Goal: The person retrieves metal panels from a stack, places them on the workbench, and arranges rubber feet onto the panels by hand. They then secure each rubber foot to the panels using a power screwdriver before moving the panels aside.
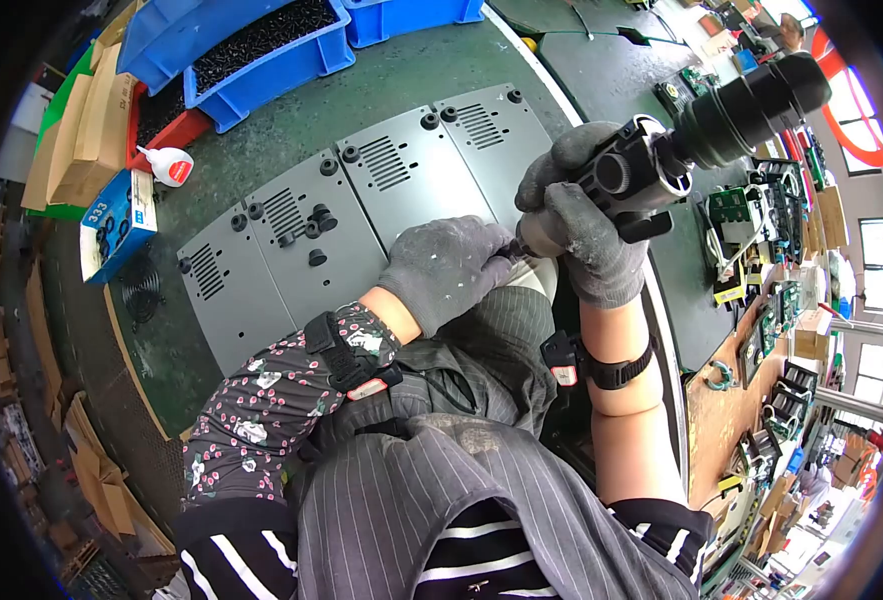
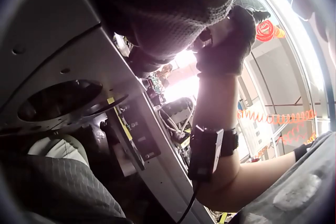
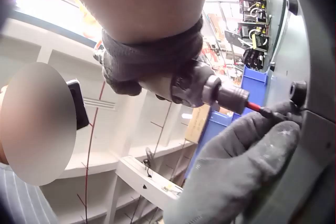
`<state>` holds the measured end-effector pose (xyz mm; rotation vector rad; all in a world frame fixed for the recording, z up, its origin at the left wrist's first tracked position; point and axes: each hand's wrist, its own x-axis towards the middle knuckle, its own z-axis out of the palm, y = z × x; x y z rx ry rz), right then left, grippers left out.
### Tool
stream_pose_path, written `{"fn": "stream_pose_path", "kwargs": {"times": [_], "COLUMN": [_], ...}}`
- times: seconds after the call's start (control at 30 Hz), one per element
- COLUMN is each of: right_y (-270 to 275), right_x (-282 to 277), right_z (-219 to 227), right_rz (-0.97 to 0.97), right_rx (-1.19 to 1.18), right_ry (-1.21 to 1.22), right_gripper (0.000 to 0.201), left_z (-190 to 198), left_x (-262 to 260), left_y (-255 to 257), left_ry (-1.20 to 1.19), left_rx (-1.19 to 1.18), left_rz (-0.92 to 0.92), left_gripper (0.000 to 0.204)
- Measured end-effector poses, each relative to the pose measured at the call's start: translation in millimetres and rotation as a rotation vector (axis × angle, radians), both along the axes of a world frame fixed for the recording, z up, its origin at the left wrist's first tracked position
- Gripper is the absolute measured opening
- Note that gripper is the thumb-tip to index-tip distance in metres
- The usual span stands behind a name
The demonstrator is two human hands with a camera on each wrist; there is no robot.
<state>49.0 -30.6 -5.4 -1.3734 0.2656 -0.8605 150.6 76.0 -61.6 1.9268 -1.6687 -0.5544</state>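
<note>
My gloved right hand (image 1: 586,225) grips a pneumatic screwdriver (image 1: 616,175) from around its body. Its black rear cylinder (image 1: 751,110) points up and away, and its red bit (image 3: 254,107) points at the edge of a grey metal panel (image 3: 320,77). The gloved left hand (image 1: 446,270) is at the panels' near edge, thumb and fingers pinching a small dark piece at the bit's tip; the fingers partly hide it. Slotted grey panels (image 1: 411,195) lie side by side with round black rubber feet (image 1: 429,121) on them. Several loose feet (image 1: 313,228) sit on one panel.
Behind the panels stand blue bins (image 1: 271,65), one full of small black parts. A white glue bottle (image 1: 169,165) and a blue box of black rings (image 1: 121,225) are at the left. Circuit boards (image 1: 741,225) line the bench on the right.
</note>
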Motion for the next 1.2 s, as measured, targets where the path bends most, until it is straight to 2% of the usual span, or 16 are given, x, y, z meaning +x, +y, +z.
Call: {"fn": "stream_pose_path", "kwargs": {"times": [0.1, 0.17, 0.3, 0.43, 0.5, 0.57, 0.6, 0.63, 0.7, 0.77, 0.9, 0.97, 1.0, 1.03, 1.1, 1.2], "right_y": [-3.4, -3.1, -9.0, -3.2, 0.6, 6.4, 7.5, 9.4, 16.7, 25.3, 42.1, 48.6, 51.1, 52.4, 55.5, 60.1], "right_x": [1.8, 5.9, 4.5, -15.3, -24.9, -33.2, -36.7, -38.9, -37.4, -32.1, -15.8, -7.9, -3.3, 0.2, 6.9, 16.6], "right_z": [-2.3, -3.5, 3.9, 20.3, 28.3, 32.2, 30.7, 28.8, 28.8, 28.1, 31.7, 34.8, 36.3, 38.2, 41.7, 44.2], "right_rz": [0.003, -0.062, -0.031, -0.094, -0.137, -0.088, -0.076, -0.063, -0.067, -0.059, -0.06, 0.004, 0.014, 0.024, 0.119, 0.129], "right_rx": [-0.046, -0.144, -0.192, -0.078, -0.069, 0.083, 0.062, 0.043, 0.056, 0.079, 0.111, 0.115, 0.086, 0.083, 0.122, 0.094], "right_ry": [0.03, 0.067, 0.082, -0.2, -0.286, -0.372, -0.363, -0.354, -0.367, -0.381, -0.402, -0.47, -0.486, -0.481, -0.587, -0.593], "right_gripper": [0.025, 0.032, 0.031, 0.03, 0.029, 0.032, 0.035, 0.039, 0.038, 0.038, 0.038, 0.038, 0.038, 0.038, 0.039, 0.039], "left_z": [1.6, -2.7, 0.3, -1.6, -1.5, 0.3, 4.0, 6.4, 7.1, 7.5, 5.8, 1.4, 2.2, 1.8, 1.1, -0.3], "left_x": [-1.0, -0.8, -2.5, 6.5, 17.8, 43.8, 45.6, 49.5, 58.5, 48.8, 35.7, 34.6, 32.5, 32.3, 32.8, 30.0], "left_y": [0.5, -0.1, -1.9, -5.5, -6.0, 1.5, 7.3, 15.9, 36.6, 51.5, 71.2, 77.4, 80.2, 82.7, 87.7, 91.6], "left_ry": [-0.025, -0.032, -0.055, 0.062, 0.606, 1.49, 1.659, 1.655, 2.007, 2.04, 1.901, 1.844, 1.829, 1.833, 1.998, 2.036], "left_rx": [-0.016, -0.028, 0.013, 0.016, 0.001, 0.098, 0.064, 0.068, 0.142, 0.124, 0.045, -0.008, -0.014, -0.026, 0.0, 0.01], "left_rz": [0.004, 0.009, 0.025, 0.004, 0.335, 0.478, 0.564, 0.562, 0.242, 0.22, 0.302, 0.143, 0.19, 0.193, 0.139, 0.159], "left_gripper": [0.024, 0.025, 0.025, 0.025, 0.028, 0.033, 0.032, 0.032, 0.029, 0.027, 0.029, 0.026, 0.028, 0.028, 0.035, 0.039]}}
